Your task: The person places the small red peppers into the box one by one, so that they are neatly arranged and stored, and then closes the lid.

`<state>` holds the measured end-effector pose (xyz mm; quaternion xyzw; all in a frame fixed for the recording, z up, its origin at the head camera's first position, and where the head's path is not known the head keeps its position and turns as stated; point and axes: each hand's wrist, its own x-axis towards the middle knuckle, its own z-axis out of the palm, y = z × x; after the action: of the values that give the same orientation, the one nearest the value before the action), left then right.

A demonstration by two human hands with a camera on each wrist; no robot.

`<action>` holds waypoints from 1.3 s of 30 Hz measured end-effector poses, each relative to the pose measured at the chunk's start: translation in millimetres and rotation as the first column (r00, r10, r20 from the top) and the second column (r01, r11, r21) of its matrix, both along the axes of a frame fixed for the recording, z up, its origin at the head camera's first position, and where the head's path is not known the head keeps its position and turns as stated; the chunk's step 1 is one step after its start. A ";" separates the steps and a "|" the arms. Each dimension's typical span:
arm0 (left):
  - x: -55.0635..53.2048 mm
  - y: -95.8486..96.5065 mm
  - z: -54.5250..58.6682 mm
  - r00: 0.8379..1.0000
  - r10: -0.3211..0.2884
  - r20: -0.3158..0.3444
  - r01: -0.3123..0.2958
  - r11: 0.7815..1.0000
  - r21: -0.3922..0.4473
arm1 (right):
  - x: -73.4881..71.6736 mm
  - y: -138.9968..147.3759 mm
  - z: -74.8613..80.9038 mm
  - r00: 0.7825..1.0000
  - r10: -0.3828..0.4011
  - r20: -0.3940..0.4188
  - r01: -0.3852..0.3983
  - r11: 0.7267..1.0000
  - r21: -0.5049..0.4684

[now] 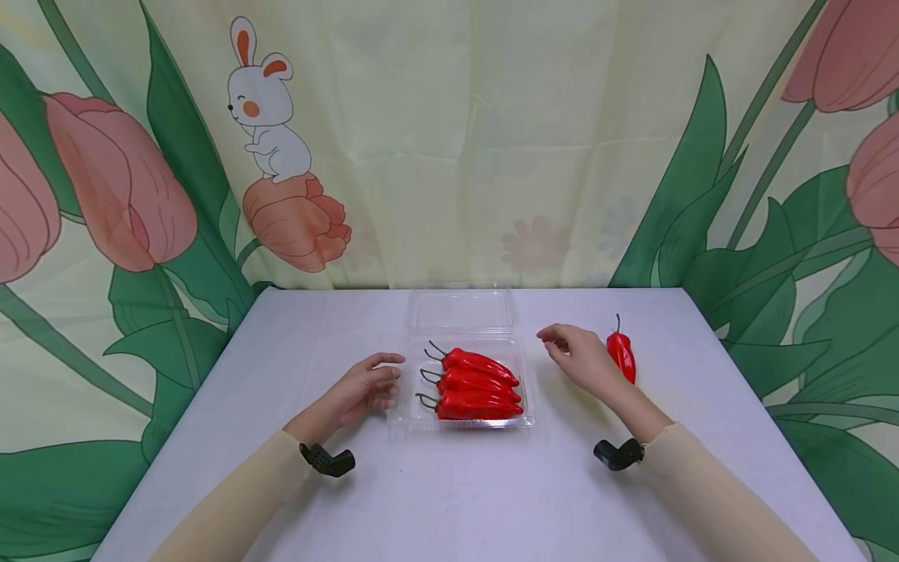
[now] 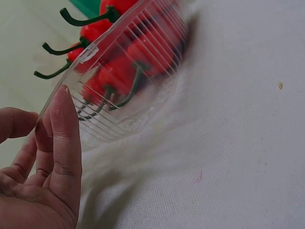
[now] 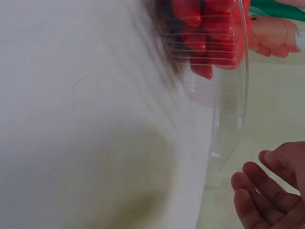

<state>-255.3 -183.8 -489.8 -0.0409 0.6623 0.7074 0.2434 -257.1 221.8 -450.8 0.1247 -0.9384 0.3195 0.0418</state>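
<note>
A clear plastic clamshell box (image 1: 528,390) lies on the table with its lid (image 1: 460,311) folded back. Three red peppers (image 1: 480,404) with green stems lie side by side inside it. At the box's left edge is my left hand (image 1: 361,390), fingers fairly straight; in the left wrist view, its fingertips (image 2: 66,102) are at the clear rim. To the right of the box hovers my right hand (image 1: 579,355), fingers loosely bent and holding nothing. Beyond my right wrist lies another red pepper (image 1: 621,351), partly hidden by that hand and forearm.
A white cloth covers the table (image 1: 449,499). Behind it hangs a printed curtain (image 1: 449,156) with tulips and a rabbit. Black wrist cameras (image 1: 328,460) are strapped to both wrists.
</note>
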 end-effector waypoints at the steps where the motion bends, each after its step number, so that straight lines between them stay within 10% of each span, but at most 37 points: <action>1: 0.0 0.1 0.0 1.000 0.001 0.001 -0.001 1.000 -0.001 | 0.2 2.5 -0.1 1.000 -0.004 0.000 0.004 1.000 0.001; 18: -0.1 0.4 0.6 1.000 0.008 0.007 -0.008 1.000 -0.001 | 6.4 41.5 1.3 0.998 -0.053 -0.033 0.053 0.998 0.013; 39: -1.1 1.0 -1.8 1.000 0.018 0.004 -0.018 1.000 -0.014 | 20.3 88.6 -7.3 0.966 -0.234 0.110 0.229 0.972 0.052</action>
<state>-256.3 -182.8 -491.6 -0.0499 0.6663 0.7048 0.2383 -236.9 310.4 -458.0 -0.0037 -0.9535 0.3006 0.0219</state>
